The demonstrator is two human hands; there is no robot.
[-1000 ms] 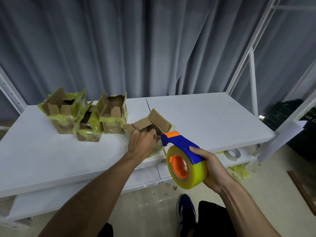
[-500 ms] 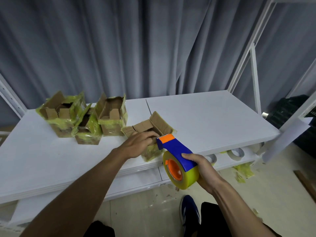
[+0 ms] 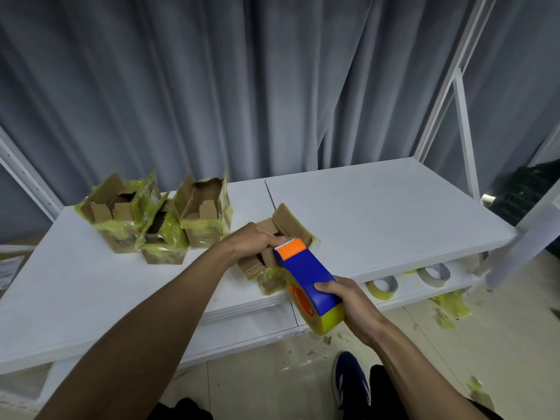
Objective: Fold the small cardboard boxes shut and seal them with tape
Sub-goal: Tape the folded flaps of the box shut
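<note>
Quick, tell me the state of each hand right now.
Left hand: closed, gripping the flaps of the cardboard box.
Right hand: closed, holding the tape dispenser.

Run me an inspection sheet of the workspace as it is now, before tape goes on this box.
Surface: white shelf top, with a seam between two boards.
Job's things: near box at the front edge, flaps not yet shut, old yellow tape on it. Left box, middle box and right box are grouped at back left, all open and wrapped in yellow tape. Tape dispenser has its nose at the near box.
Clutter: tape rolls on the lower shelf; yellow tape scraps on the floor.
Grippers: left hand grips the near box's flaps; right hand holds the tape dispenser.
Cables: nothing seen.
Surroundings: grey curtain, white rack frame, blue shoe.
</note>
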